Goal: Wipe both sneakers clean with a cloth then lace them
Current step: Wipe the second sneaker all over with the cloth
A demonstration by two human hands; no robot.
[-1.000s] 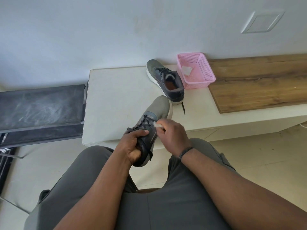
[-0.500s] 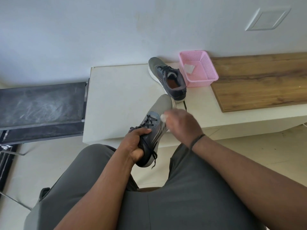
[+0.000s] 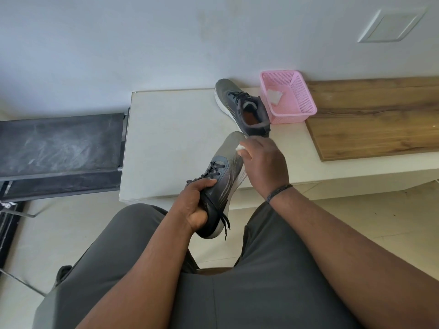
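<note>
My left hand (image 3: 194,203) grips a grey sneaker (image 3: 225,162) by its heel and collar, holding it above my lap with the toe pointing away over the table edge. Its black laces are threaded and one end dangles near the heel. My right hand (image 3: 263,162) holds a small white cloth (image 3: 240,147) against the right side of the toe. The second grey sneaker (image 3: 242,105) lies on the white table (image 3: 171,138), heel toward me, beside the basket.
A pink plastic basket (image 3: 306,108) with a white cloth piece inside stands at the wall. A wooden board (image 3: 380,115) covers the table's right part. A dark bench (image 3: 59,143) sits to the left. My grey-trousered legs fill the foreground.
My right hand has slid with the cloth from beside the laces forward along the sneaker to its toe. The left hand keeps its hold on the heel.
</note>
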